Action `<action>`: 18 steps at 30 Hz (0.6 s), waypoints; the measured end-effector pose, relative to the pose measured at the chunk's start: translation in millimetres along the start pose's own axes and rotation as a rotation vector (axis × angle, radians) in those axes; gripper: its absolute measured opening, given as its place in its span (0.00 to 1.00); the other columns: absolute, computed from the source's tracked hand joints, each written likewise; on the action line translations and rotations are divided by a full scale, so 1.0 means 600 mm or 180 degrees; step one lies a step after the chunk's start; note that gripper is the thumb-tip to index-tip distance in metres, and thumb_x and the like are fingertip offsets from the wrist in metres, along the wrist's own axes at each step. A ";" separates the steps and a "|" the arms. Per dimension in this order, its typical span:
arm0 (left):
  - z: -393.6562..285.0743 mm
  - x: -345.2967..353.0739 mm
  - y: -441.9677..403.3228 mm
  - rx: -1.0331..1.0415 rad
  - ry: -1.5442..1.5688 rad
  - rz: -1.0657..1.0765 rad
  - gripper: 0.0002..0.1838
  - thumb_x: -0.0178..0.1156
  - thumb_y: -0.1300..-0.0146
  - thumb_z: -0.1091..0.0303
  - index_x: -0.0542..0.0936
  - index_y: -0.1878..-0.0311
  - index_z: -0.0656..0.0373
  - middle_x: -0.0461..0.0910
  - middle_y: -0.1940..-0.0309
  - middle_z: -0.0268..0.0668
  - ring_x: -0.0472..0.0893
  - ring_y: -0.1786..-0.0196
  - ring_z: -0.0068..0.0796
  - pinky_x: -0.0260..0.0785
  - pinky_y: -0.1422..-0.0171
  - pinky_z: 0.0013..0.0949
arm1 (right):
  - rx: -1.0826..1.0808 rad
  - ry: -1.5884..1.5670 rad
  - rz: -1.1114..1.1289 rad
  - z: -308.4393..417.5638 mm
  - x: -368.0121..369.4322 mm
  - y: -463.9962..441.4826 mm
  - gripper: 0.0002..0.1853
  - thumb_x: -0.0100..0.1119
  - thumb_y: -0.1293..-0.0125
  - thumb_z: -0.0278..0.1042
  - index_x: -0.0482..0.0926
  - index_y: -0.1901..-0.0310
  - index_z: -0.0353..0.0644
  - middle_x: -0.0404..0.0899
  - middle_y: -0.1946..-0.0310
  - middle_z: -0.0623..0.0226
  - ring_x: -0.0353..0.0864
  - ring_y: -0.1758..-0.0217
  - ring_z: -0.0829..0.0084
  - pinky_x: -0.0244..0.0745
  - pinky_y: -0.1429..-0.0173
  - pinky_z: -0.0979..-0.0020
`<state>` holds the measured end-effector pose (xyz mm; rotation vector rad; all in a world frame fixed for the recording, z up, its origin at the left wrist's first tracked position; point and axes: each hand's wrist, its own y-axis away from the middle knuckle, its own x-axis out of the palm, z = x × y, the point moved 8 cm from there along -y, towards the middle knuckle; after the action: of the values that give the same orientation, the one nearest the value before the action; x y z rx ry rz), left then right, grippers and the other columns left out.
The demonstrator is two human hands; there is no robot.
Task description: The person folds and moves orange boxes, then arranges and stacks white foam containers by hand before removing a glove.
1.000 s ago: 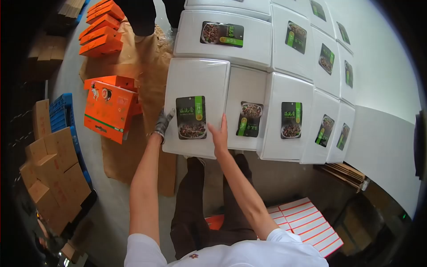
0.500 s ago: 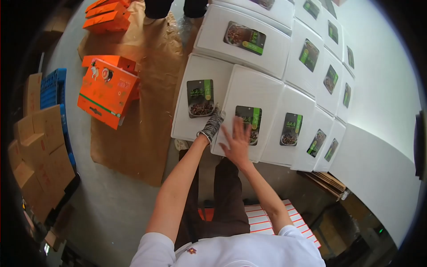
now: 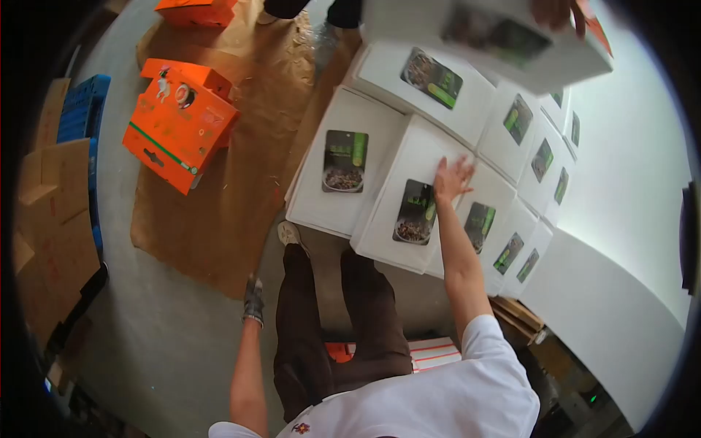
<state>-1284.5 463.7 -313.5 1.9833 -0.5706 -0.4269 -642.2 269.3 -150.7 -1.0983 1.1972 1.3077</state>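
Observation:
My right hand (image 3: pixel 454 179) is bare, its fingers spread over the upper right edge of a white stack (image 3: pixel 387 232) of flat sheets. A dark and green food pouch (image 3: pixel 415 212), lying on the stack or printed there, shows beside my wrist. Away to the left, my left hand (image 3: pixel 253 301) wears a grey patterned glove and hangs low over the floor near the brown paper. Its fingers are small and blurred, so their grip is unclear. Another white stack (image 3: pixel 350 109) with a similar pouch (image 3: pixel 345 162) lies left of my right hand.
Another person's hand (image 3: pixel 556 11) holds a raised white stack (image 3: pixel 555 66) at the upper right. Orange boxes (image 3: pixel 179 120) stand on brown paper (image 3: pixel 219 241). Brown cartons (image 3: pixel 62 219) and a blue pallet (image 3: pixel 82 109) are at far left. More white stacks reach rightward to a white wall (image 3: pixel 621 168).
My left hand has left the white stacks and dropped down-left over the floor. My right hand has moved up and right. A white stack, held by another person, has come up at the top right.

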 end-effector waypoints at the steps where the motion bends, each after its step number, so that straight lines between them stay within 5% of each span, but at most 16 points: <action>1: 0.005 0.006 0.055 -0.0119 0.0120 -0.0095 0.32 0.44 0.48 0.42 0.55 0.41 0.45 0.60 0.47 0.34 0.62 0.47 0.28 0.56 0.49 0.34 | -0.0315 -0.0141 -0.0271 0.020 -0.019 0.012 0.33 0.35 0.42 0.56 0.42 0.39 0.50 0.33 0.38 0.55 0.28 0.34 0.61 0.21 0.42 0.43; 5: -0.048 0.058 0.226 -0.0882 0.0489 -0.0498 0.27 0.43 0.45 0.45 0.56 0.42 0.40 0.60 0.49 0.32 0.64 0.51 0.29 0.62 0.60 0.34 | -0.1998 -0.0191 -0.0178 0.114 -0.113 0.189 0.30 0.39 0.42 0.49 0.46 0.39 0.51 0.35 0.38 0.52 0.31 0.34 0.60 0.21 0.39 0.50; 6: -0.070 0.074 0.239 -0.0835 0.0123 -0.0415 0.24 0.41 0.43 0.47 0.57 0.43 0.38 0.62 0.50 0.32 0.65 0.55 0.28 0.62 0.64 0.31 | -0.1917 -0.0056 -0.0061 0.098 -0.111 0.229 0.30 0.39 0.42 0.49 0.46 0.39 0.51 0.36 0.38 0.53 0.31 0.34 0.60 0.21 0.38 0.50; 8: -0.047 0.093 0.224 -0.1009 0.0973 -0.0121 0.24 0.43 0.42 0.51 0.57 0.42 0.40 0.62 0.48 0.32 0.65 0.53 0.29 0.61 0.60 0.31 | -0.1491 0.0289 -0.0019 0.038 -0.055 0.282 0.30 0.40 0.43 0.49 0.47 0.39 0.51 0.37 0.38 0.54 0.33 0.34 0.60 0.22 0.38 0.50; 10: -0.091 0.122 0.237 -0.1037 0.0673 -0.0142 0.24 0.43 0.42 0.53 0.57 0.42 0.42 0.62 0.47 0.33 0.65 0.51 0.29 0.61 0.55 0.32 | -0.1084 0.0472 -0.0323 0.009 -0.023 0.295 0.30 0.40 0.43 0.48 0.48 0.39 0.53 0.38 0.38 0.56 0.35 0.34 0.61 0.27 0.38 0.50; 12: -0.114 0.135 0.234 -0.0376 0.0416 0.0053 0.23 0.43 0.42 0.54 0.57 0.42 0.43 0.62 0.47 0.34 0.65 0.48 0.31 0.60 0.53 0.35 | -0.1222 0.0431 -0.0246 0.007 -0.020 0.289 0.29 0.39 0.42 0.49 0.47 0.39 0.55 0.39 0.38 0.57 0.37 0.35 0.59 0.32 0.39 0.47; 16: -0.157 0.121 0.257 -0.0822 0.0652 0.0349 0.24 0.44 0.42 0.56 0.56 0.41 0.44 0.59 0.43 0.32 0.61 0.43 0.33 0.57 0.48 0.40 | -0.1183 0.0643 0.0361 0.018 -0.042 0.279 0.30 0.39 0.42 0.51 0.48 0.40 0.52 0.41 0.39 0.53 0.38 0.35 0.56 0.37 0.43 0.41; 18: -0.154 0.081 0.244 -0.0620 0.0644 0.0258 0.24 0.44 0.42 0.56 0.57 0.41 0.44 0.60 0.44 0.32 0.62 0.44 0.33 0.58 0.48 0.38 | -0.1806 0.0055 -0.0116 0.098 -0.095 0.308 0.31 0.49 0.46 0.42 0.52 0.41 0.44 0.46 0.41 0.49 0.46 0.38 0.54 0.42 0.41 0.51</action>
<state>-1227.2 445.0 -144.1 1.7845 -0.4616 -0.2196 -821.7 322.1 -74.2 -1.5227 0.8256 1.6632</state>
